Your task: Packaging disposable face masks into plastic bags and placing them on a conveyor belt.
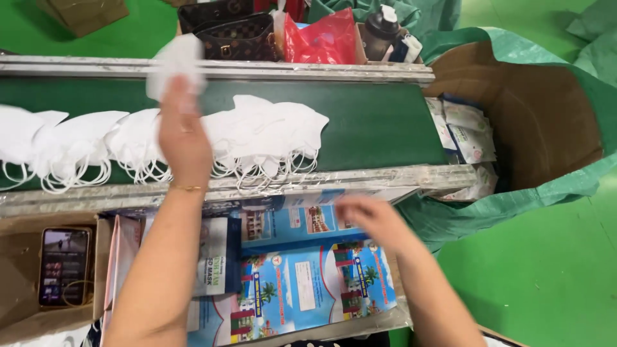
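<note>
Your left hand is raised in the upper left of the frame with its fingers pinched shut on a single white mask, lifted clear of the green conveyor belt and held above the belt's far rail. The mask looks soft and thin, folded flat, blurred at its edges, so you cannot make out its ear loops here. Below it, across the left and centre of the frame, a row of white masks lies overlapping on the belt, their elastic loops hanging over the near rail; that row looks untouched, so most of the sorting appears left to do. Your right hand hovers at lower centre over the printed blue packets stacked on the near ledge; it is smeared by motion, the fingers seem loosely curled and holding nothing, though you cannot tell for sure. In the upper right, a large cardboard box lined with green plastic holds some sealed mask packs, which suggests part of the packing is done. A phone rests in a cardboard tray at lower left, and a patterned handbag and a red plastic bag sit beyond the belt at top centre.
</note>
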